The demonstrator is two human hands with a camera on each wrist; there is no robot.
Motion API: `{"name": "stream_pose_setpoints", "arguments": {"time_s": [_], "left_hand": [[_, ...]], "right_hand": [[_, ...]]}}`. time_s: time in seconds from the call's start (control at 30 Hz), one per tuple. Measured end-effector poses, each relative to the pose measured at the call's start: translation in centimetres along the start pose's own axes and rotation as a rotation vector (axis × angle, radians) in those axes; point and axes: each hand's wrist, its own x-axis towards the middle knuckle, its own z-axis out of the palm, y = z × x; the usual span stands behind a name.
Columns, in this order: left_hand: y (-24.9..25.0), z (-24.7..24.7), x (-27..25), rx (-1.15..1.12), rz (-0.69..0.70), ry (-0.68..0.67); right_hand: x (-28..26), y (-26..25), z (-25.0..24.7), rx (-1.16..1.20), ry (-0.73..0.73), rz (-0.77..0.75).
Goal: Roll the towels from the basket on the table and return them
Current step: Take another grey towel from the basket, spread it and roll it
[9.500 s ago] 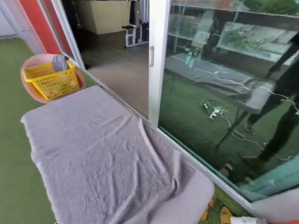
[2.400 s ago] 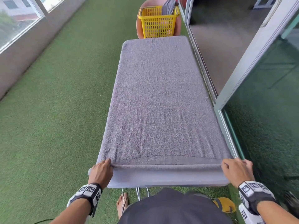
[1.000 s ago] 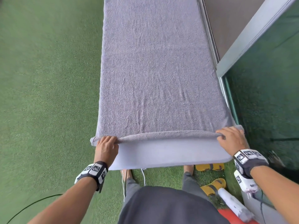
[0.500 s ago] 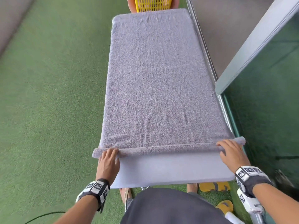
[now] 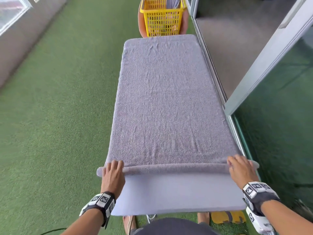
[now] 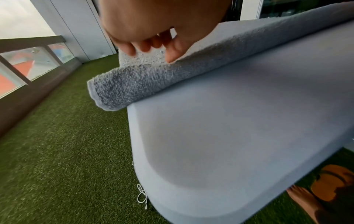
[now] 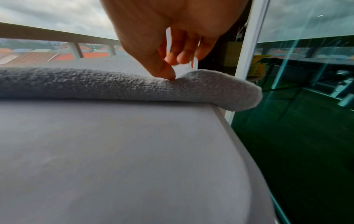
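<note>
At the bottom of the head view, our left hand (image 5: pixel 113 175) and right hand (image 5: pixel 241 168) press flat-fingered on the grey towel (image 5: pixel 166 102), its near edge rolled on the table (image 5: pixel 177 194). The yellow basket (image 5: pixel 161 19) stands top centre.

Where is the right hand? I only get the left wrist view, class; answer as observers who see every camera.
Observer: The right hand rests on the right end of the towel's rolled edge, which overhangs the table side.
Operator: How much is left to roll?
Observer: Nearly all; the towel lies flat up to the table's far end.
Operator: And the basket?
Observer: The yellow basket stands beyond that far end, with grey cloth in it.
</note>
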Motion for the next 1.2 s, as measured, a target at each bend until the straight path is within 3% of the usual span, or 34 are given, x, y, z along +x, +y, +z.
{"name": "stream_pose_setpoints", "arguments": {"time_s": [0.1,0.37,0.5,0.57,0.63,0.7,0.9,1.07,1.2], "left_hand": [[0.3,0.5,-0.3,-0.025,0.073,-0.067],[0.1,0.2,-0.1,-0.052,0.081,-0.047],[0.6,-0.4,0.7,-0.045,0.057,-0.132],[0.2,-0.3,1.6,-0.065,0.034,-0.087],[-0.3,0.3,1.9,-0.108,0.033,0.002],[-0.4,1.3,1.3,-0.118,0.073,0.027],[0.5,1.1,-0.6,-0.067,0.079,-0.104],[1.0,-0.1,1.9,0.010,0.120,-0.045],[0.7,-0.4,2.4,-0.019,0.100,-0.108]], "right_hand": [[-0.4,-0.3,0.7,-0.001,-0.125,-0.010],[0.5,-0.1,0.0,0.036,-0.072,0.021],[2.0,-0.2,-1.0,-0.090,-0.249,0.059],[2.8,0.3,-0.9,-0.027,-0.143,0.071],[2.9,0.6,-0.2,0.050,0.089,0.018],[1.9,0.3,0.9,0.092,0.185,-0.060],[-1.2,0.1,4.7,0.058,0.103,-0.060],[0.6,-0.7,2.7,-0.007,0.070,0.003],[1.6,-0.9,1.7,-0.044,0.036,-0.037]]}}
